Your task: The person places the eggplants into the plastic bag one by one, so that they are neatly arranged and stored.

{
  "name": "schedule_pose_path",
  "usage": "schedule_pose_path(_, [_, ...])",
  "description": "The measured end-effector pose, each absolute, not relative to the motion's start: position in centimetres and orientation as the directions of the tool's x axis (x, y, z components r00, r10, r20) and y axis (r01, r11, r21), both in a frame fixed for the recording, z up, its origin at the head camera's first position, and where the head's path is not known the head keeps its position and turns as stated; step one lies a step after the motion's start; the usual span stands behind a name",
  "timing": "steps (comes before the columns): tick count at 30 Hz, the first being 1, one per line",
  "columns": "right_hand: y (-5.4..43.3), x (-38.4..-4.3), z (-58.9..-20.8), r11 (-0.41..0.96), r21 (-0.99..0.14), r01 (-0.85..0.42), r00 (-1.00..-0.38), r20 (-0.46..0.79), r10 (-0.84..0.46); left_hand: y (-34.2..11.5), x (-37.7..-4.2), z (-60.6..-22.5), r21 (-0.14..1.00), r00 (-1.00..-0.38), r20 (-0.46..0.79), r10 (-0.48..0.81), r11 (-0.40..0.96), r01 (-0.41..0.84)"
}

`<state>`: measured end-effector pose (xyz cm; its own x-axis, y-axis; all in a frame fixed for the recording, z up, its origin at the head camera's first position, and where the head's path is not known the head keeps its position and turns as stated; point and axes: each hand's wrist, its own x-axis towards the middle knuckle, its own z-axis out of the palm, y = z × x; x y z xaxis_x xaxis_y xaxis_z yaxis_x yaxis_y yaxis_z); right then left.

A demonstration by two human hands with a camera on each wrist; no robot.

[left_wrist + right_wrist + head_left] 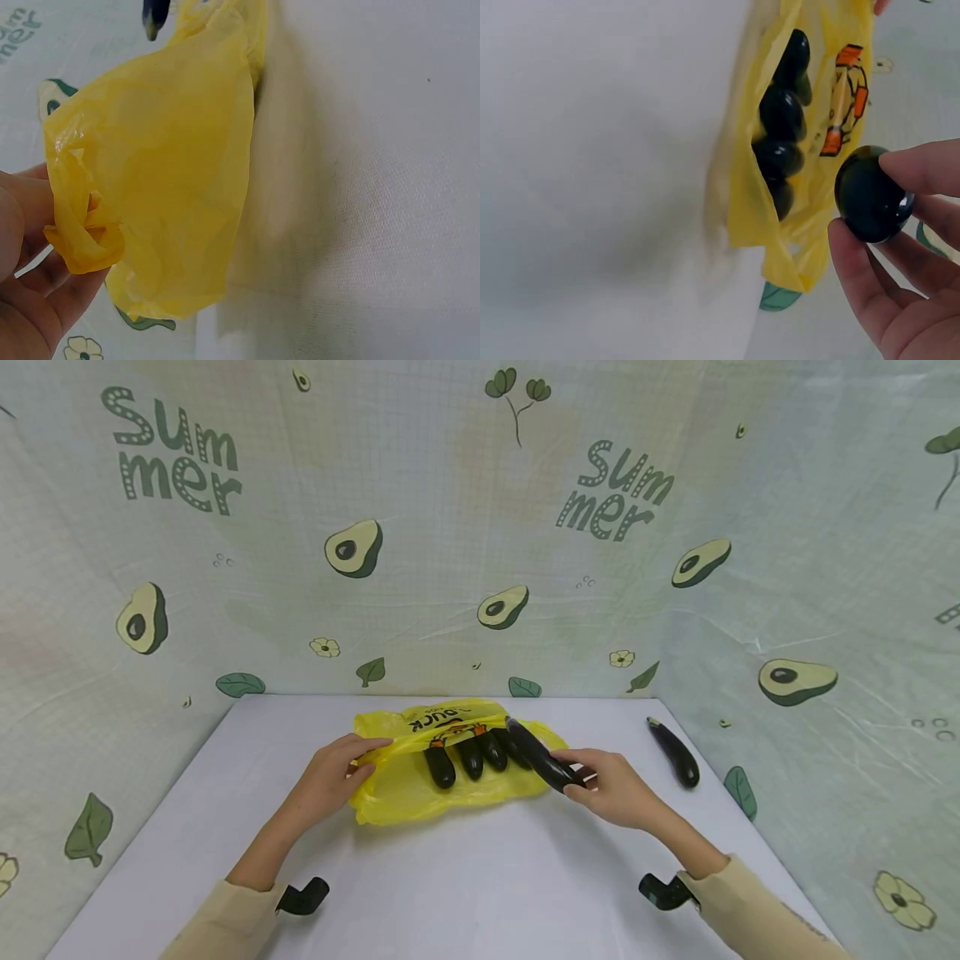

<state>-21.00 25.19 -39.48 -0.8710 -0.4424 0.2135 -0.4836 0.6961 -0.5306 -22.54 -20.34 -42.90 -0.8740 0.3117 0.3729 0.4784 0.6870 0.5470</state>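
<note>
A yellow plastic bag (408,797) with a duck print lies near the middle of the table, its mouth towards me. Inside it several dark eggplants (441,768) rest side by side, blunt ends showing. My left hand (335,777) pinches the bag's left edge and lifts its upper layer; the left wrist view shows the crumpled film (90,240) between thumb and fingers. My right hand (615,787) grips another eggplant (538,755) near its thick end, stem end pointing to the bag's right part. In the right wrist view that eggplant (866,199) appears end-on between the fingertips.
One more eggplant (675,753) lies near the table's right edge. The white table (480,877) is bounded at the back and sides by a hanging sheet (435,643) printed with avocados and leaves. Dark wrist-worn devices (303,896) stick out at both sleeves.
</note>
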Motion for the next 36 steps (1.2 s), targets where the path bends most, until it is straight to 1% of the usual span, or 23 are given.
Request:
schedule_pose_path(5, [24.1,-20.8,-39.5,0.662,-0.545,-0.515,-0.845,0.194,-0.498,-20.3,-22.5,-42.8,0.548,-0.876,0.371,0.309,0.688,0.475])
schedule_pose_path(16, [21.7,-20.7,-39.9,0.617,-0.563,-0.550,-0.807,0.166,-0.567,-20.2,-22.5,-42.8,0.544,-0.875,0.372,0.309,0.691,0.475])
schedule_pose_path(23, [20.6,-20.7,-40.1,0.589,-0.571,-0.572,-0.785,0.171,-0.596,-20.2,-22.4,-42.8,0.544,-0.876,0.368,0.312,0.692,0.475])
schedule_pose_path(30, [19.5,-20.8,-40.2,0.575,-0.579,-0.578,-0.769,0.149,-0.621,-20.3,-22.5,-42.8,0.536,-0.872,0.375,0.314,0.694,0.480])
schedule_pose_path(36, [18.4,-21.1,-40.2,0.570,-0.565,-0.596,-0.751,0.140,-0.646,-20.3,-22.5,-42.9,0.536,-0.868,0.387,0.310,0.691,0.485])
